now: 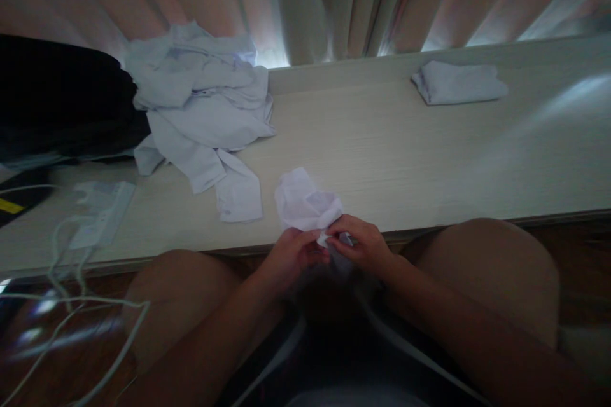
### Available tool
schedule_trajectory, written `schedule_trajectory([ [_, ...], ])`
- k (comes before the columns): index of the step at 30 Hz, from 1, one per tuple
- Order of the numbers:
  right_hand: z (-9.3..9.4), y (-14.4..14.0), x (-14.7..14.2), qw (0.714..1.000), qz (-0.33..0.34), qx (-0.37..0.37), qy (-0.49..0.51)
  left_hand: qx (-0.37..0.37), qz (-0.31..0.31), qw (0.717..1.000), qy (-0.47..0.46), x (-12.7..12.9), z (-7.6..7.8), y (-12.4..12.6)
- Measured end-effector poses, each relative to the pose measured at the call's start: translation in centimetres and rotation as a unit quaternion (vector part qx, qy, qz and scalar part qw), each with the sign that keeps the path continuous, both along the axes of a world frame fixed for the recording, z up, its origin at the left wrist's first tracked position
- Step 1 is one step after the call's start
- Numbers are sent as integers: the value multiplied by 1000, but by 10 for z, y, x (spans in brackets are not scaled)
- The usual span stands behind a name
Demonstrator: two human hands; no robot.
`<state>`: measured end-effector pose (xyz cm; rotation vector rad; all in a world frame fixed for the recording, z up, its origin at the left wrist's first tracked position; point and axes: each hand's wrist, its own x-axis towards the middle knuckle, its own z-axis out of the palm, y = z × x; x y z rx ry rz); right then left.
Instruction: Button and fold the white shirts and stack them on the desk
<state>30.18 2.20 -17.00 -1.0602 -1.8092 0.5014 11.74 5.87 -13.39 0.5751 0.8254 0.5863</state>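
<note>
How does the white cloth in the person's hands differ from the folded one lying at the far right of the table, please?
The white cloth in hand is crumpled and loose; the folded cloth is a neat flat rectangle. The first sits at the near table edge, pinched by the left hand and right hand; the second lies untouched by the curtain. Both look pale white.

Small cloth (305,203) at the table's (405,152) near edge at six o'clock, heap of clothes (200,108) on the table at ten o'clock, folded cloth (458,82) at one o'clock, curtain (334,0) behind at twelve, cables (71,254) at eight
</note>
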Motion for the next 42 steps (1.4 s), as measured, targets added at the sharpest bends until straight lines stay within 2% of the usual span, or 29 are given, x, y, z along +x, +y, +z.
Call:
schedule_trajectory([
  [6, -1, 1, 0, 999, 1, 40, -37, 23, -7, 1000, 10, -1, 1, 0],
  [13, -2, 3, 1, 996, 19, 71, -45, 29, -16, 999, 23, 1, -4, -1],
  [17, 1, 6, 1, 995, 22, 86, -34, 14, 12, 1000, 25, 4, -5, -3],
  [24, 3, 6, 2, 997, 15, 74, -36, 8, 66, 997, 33, 9, 0, -6],
  [30, 3, 7, 0, 996, 13, 79, -34, 15, 78, 995, 57, 11, -2, -8],
  [35, 4, 8, 1, 998, 13, 55, -40, 35, 71, 995, 62, 10, -2, -8],
  [42, 4, 6, 4, 997, 9, 62, -38, 58, 40, 995, 69, 7, -5, -7],
])
